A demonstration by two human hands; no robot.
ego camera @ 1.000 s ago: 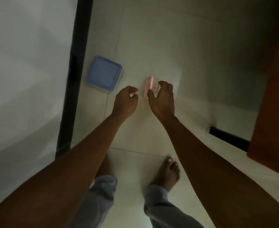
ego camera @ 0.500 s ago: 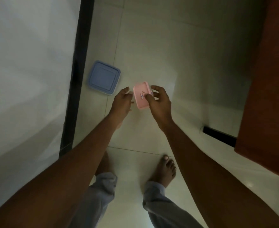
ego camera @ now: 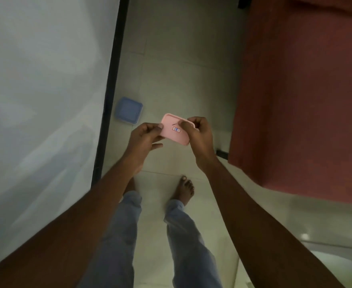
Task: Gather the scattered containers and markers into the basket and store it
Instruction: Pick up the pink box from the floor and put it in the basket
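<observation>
Head view: the pink container (ego camera: 175, 129) sits at the centre of the frame, off the floor (ego camera: 181, 59) and held between both hands. The left hand (ego camera: 145, 137) pinches its left edge with thumb on top and fingers curled beneath. The right hand (ego camera: 200, 136) grips the right edge, fingers curled over the rim. Its flat face, with a small sticker, is turned toward the camera.

1 second ago it stood on edge on the tiles with both hands closing on it. Half a second ago it was just coming up. Now it is lifted clear and the floor looks farther off, so the person has likely straightened up.

That makes 1 item in hand. The blue container (ego camera: 128, 110) lies on the floor just left of and above the hands, close to the dark strip edging the white panel (ego camera: 35, 80). It looks like the next pick-up. No basket or markers show here. A red surface (ego camera: 306, 90) fills the upper right, and a bare foot (ego camera: 184, 189) stands below the hands.
</observation>
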